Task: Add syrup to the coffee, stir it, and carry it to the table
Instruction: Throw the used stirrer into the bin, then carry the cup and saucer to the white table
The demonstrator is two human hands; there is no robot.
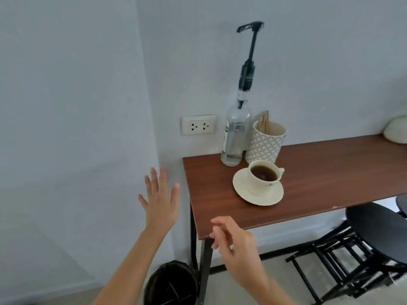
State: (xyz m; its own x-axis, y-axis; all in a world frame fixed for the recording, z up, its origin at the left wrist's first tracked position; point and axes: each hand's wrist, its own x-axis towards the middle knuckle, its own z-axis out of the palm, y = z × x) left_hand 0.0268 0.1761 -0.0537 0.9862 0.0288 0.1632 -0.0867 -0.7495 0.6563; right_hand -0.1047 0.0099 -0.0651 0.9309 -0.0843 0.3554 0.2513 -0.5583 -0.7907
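Note:
A cream cup of dark coffee (263, 176) stands on a cream saucer (242, 189) near the left end of a brown wooden counter (330, 183). Behind it a clear syrup bottle (235, 137) with a tall black pump (250, 53) stands against the wall. To the bottle's right, a patterned white cup (265, 146) holds wooden stir sticks (264, 122). My left hand (160, 199) is raised with fingers spread, left of the counter's corner. My right hand (235, 245) hovers at the counter's front edge, fingers loosely curled and empty. Neither hand touches anything.
A wall socket (198, 124) sits left of the bottle. A black bin (171, 282) stands on the floor by the counter's black leg (204, 267). Black stools (370, 238) are tucked under the right side. A white rounded object (396, 130) lies at the far right.

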